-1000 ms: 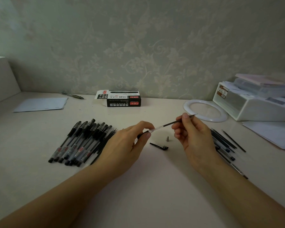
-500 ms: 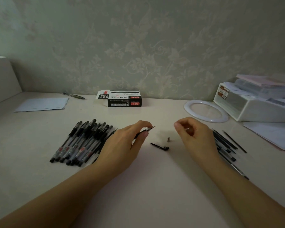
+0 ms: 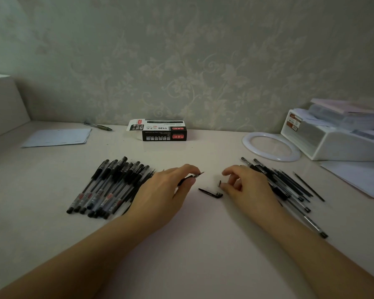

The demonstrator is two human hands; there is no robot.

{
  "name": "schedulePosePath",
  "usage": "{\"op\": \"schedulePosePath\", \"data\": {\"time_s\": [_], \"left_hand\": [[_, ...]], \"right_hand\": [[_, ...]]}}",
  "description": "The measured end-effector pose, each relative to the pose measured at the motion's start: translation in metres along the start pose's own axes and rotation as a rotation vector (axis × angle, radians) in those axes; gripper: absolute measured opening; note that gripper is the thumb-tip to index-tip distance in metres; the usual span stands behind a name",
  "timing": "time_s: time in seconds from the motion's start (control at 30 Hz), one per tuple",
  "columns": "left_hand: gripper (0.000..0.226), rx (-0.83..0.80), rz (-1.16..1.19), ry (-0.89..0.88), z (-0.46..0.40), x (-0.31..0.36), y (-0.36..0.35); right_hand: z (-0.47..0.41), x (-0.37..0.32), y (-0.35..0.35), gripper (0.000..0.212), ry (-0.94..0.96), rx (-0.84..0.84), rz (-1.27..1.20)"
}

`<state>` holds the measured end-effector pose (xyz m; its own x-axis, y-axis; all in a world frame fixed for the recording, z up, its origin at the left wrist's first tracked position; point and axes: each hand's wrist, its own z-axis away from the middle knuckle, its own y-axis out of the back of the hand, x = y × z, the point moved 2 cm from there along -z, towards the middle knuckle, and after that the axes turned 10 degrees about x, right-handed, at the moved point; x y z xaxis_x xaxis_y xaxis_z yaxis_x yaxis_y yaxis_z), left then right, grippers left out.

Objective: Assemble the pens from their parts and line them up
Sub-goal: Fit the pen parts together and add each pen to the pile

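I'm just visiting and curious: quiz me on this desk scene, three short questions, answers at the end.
1. True or false: the left hand holds a pen whose tip points toward the right hand.
2. Which small part does the right hand pinch: A) the metal tip cone, B) the black cap, C) the pen box?
3. On which side of the desk does the row of capped pens lie?

Key: 1 true; 2 A; 3 the left side.
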<state>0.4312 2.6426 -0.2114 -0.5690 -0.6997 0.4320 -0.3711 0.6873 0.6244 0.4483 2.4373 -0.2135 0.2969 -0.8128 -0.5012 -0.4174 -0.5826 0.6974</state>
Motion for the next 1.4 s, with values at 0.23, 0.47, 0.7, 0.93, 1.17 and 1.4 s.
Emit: {"op": "schedulePosePath", "data": {"time_s": [0.23,0.47,0.7,0.93,1.17,1.4], "left_hand": [[0.018,-0.014,-0.004,-0.005,0.000,0.002,0.000],[0.018,-0.035,-0.007,-0.010,0.000,0.004,0.000],[0.019,-0.050,-0.008,-0.021,0.000,0.005,0.000],[0.017,-0.046,0.007,-0.042,0.000,0.003,0.000],[0.018,-0.028,0.007,-0.051,0.001,0.002,0.000],[0.015,-0.044,0.020,-0.074,0.001,0.005,0.001]], "right_hand": [[0.001,-0.008,-0.008,0.027,0.059,-0.044,-0.066],[-0.003,-0.006,-0.009,0.007,0.081,-0.005,-0.045],[-0.003,-0.005,-0.006,0.006,-0.084,0.094,-0.394],[0.002,-0.020,-0.010,0.007,-0.135,-0.071,-0.781],[0.002,-0.020,-0.008,0.008,-0.149,0.001,-0.803],[0.004,-0.023,-0.008,0.007,-0.128,-0.082,-0.792]]}}
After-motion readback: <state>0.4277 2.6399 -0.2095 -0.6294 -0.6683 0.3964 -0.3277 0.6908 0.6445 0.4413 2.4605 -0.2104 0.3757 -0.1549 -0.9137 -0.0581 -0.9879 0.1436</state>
